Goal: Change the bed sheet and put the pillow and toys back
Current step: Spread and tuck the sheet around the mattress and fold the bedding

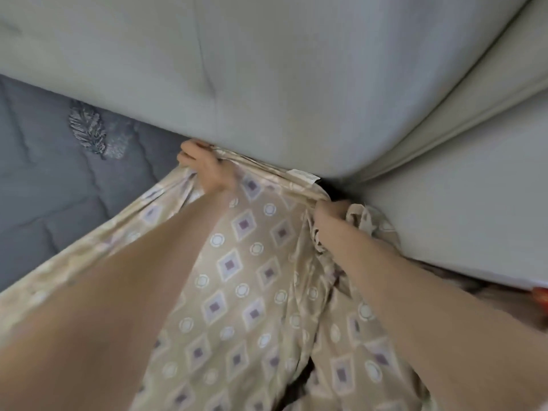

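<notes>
Sheet (237, 262) is bunched at the mattress (44, 188) corner by the headboard (267, 84); my left hand (204, 167) and right hand (329, 215) both have fingers curled tight on its hem. Corner not yet tucked, much mattress bare: early, I judge; pillow and toys unseen
</notes>
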`<state>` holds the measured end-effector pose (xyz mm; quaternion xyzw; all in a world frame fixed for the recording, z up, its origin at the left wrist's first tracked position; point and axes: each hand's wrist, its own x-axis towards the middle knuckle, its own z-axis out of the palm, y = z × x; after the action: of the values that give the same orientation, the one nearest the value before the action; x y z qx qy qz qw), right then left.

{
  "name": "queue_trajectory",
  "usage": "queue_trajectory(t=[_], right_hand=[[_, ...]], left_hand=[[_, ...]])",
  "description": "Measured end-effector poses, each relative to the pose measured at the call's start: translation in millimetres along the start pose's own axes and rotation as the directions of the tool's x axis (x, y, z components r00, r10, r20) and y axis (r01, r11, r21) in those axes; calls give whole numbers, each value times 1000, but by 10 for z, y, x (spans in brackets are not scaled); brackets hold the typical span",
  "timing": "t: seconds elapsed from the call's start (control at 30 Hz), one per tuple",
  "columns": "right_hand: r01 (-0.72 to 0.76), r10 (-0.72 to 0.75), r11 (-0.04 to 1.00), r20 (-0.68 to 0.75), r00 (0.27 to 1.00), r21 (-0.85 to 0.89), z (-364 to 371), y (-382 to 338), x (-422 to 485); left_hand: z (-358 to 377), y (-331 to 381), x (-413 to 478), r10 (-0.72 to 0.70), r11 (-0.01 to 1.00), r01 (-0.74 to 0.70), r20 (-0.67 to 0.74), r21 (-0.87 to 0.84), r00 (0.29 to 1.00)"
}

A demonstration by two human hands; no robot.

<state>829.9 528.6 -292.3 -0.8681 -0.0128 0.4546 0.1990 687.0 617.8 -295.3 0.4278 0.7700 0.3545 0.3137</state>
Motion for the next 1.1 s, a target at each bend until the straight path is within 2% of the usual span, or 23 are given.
queue_trajectory(t=[0.1, 0.23, 0.33, 0.4, 0.47, 0.53, 0.57, 0.6, 0.7, 0.77, 0.83, 0.9, 0.97, 1.03, 1.1], right_hand=[[-8, -2, 970, -41, 999, -242, -8, 25, 141], [-14, -5, 966, -72, 997, -256, -24, -2, 130], [164, -225, 942, -187, 956, -294, -8, 104, -5], [356, -423, 898, -284, 861, -260, -4, 197, -221], [582, -633, 774, -329, 700, -251, -12, 324, -403], [744, -814, 581, -253, 523, -329, -2, 470, -533], [787, -863, 505, -173, 476, -355, 6, 531, -574], [813, -885, 453, -78, 459, -366, 23, 576, -592], [785, -850, 326, 201, 487, -526, 40, 702, -489], [724, -797, 321, 238, 555, -611, 31, 713, -349], [701, -730, 406, 254, 635, -587, 47, 672, -242], [672, -634, 581, 262, 728, -459, 99, 549, -159], [592, -541, 700, 244, 805, -399, 159, 396, 6], [508, -481, 755, 176, 859, -415, 195, 265, 152], [496, -498, 775, 105, 861, -392, 228, 205, 247]], left_hand=[[-14, -144, 79, 2, 999, -8, 151, 42, 989], [-212, -267, 23, 229, 963, -261, 294, 73, 928], [-402, -361, -170, 298, 921, -368, 381, 125, 875], [-547, -431, -353, 369, 879, -450, 373, 158, 851], [-655, -543, -531, 473, 792, -581, 412, 188, 779], [-686, -678, -663, 436, 741, -635, 563, 218, 702], [-678, -743, -702, 367, 725, -641, 646, 252, 669], [-655, -798, -717, 290, 702, -646, 708, 300, 644], [-540, -842, -622, 142, 612, -670, 775, 420, 616], [-447, -789, -502, 130, 570, -690, 780, 446, 612], [-323, -699, -374, 111, 554, -687, 777, 470, 620], [-185, -557, -261, 53, 558, -653, 762, 513, 645], [-36, -445, -163, -54, 555, -579, 720, 597, 692], [63, -384, -118, -137, 493, -552, 687, 673, 714], [107, -380, -117, -120, 473, -559, 678, 681, 725]])
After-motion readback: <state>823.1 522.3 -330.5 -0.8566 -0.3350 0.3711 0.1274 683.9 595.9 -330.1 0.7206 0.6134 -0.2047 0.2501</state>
